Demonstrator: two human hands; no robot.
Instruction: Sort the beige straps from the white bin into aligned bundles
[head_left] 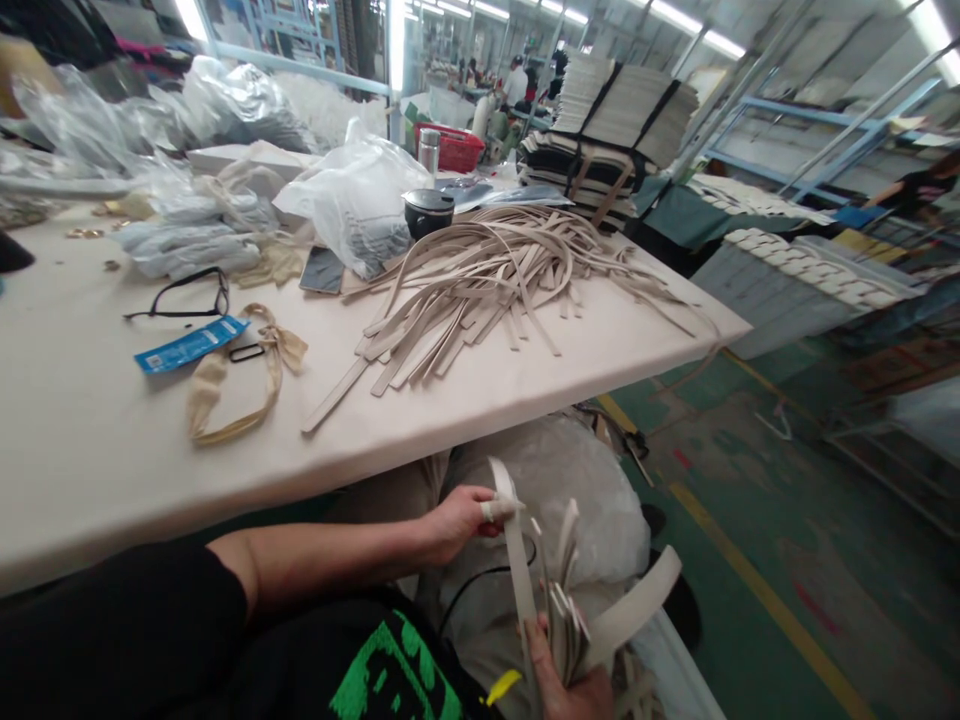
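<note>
Low in front of me, below the table edge, my right hand (562,680) is wrapped round a bundle of beige fabric straps (564,630). Their ends stick up and one curls out to the right. A single beige strap (517,560) stands along the bundle's left side. Near its top, my left hand (469,520) pinches this strap between thumb and finger; a pale wrap covers one fingertip. Under both hands lies a large clear plastic bag (600,490). On the table, a big heap of similar straps (480,280) spreads toward the right corner.
On the table (315,480) lie glasses (187,295), a blue packet (191,345), a knotted tan cloth band (240,390) and a plastic bag (360,200). Behind the heap stand a dark cup (429,212) and a strapped stack of sheets (615,120). Rightward, a bin (795,290) holds pale pieces.
</note>
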